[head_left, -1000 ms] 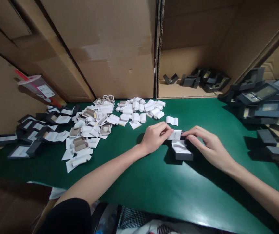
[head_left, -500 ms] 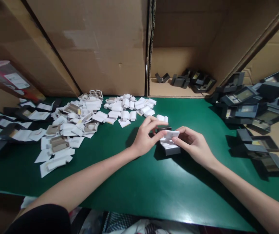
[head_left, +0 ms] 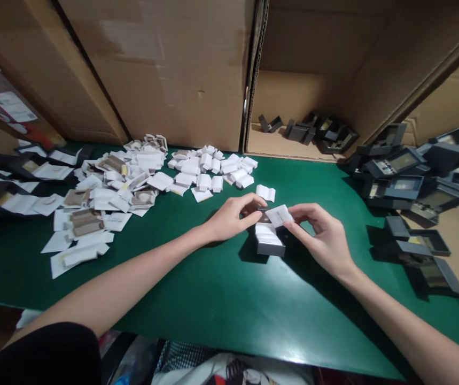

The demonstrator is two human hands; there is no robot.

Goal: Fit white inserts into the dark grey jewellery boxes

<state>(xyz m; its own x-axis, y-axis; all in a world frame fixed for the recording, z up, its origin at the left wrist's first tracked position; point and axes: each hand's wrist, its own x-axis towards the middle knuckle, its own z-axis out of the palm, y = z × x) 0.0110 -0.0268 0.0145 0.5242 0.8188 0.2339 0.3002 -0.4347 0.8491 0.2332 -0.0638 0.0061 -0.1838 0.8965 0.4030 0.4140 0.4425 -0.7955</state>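
White card (head_left: 279, 216), pinched by the right hand (head_left: 327, 238), tilts at the far end of the dark box (head_left: 271, 249); the left hand (head_left: 231, 218) curls beside it, grip unclear.

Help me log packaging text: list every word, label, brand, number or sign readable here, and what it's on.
Nothing is legible.
White card in the right hand: grey print, too blurred.
Cup, far left: label print too small; white marking unreadable.
White pile: faint print on some pieces, too small.
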